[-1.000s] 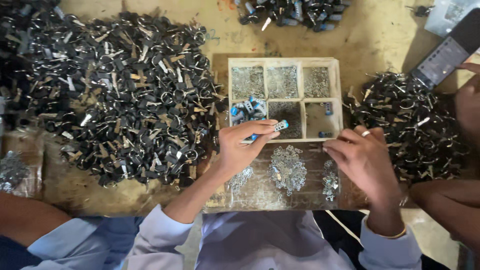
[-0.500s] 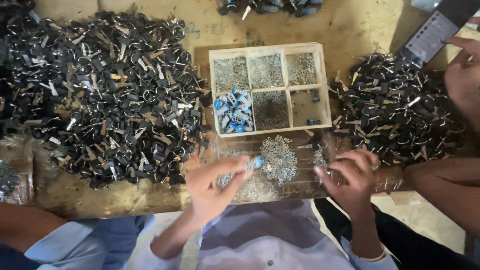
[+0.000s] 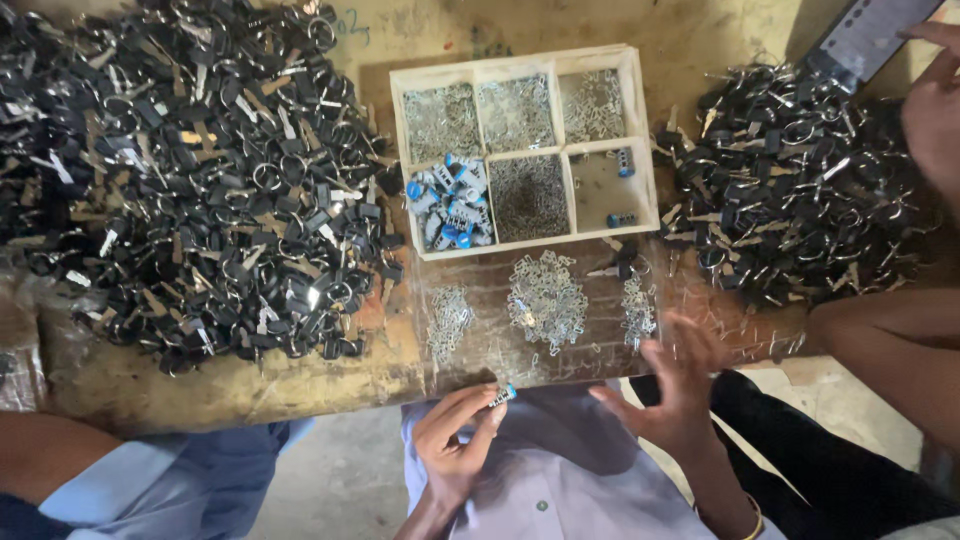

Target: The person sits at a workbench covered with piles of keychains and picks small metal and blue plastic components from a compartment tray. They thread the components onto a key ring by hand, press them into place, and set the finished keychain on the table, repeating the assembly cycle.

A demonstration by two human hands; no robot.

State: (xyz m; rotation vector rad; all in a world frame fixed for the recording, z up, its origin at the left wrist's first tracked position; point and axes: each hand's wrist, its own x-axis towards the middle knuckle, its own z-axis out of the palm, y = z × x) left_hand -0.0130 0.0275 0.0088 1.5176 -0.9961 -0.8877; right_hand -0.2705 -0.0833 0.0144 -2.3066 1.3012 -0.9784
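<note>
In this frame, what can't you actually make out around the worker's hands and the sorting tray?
Head view only:
- Right hand: motion-blurred; whether it holds anything is unclear.
- Small blue-tipped part in the left hand: too small to identify.
- Contents of the wooden tray: its fine metal pieces are too small to tell apart.
- Dark flat device: cut off by the top edge.
- Another person's hand: cut off at the right edge.

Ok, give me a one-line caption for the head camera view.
Left hand pinches a small blue-tipped part near the bench edge, right hand open beside metal clip piles below a divided tray.
</note>
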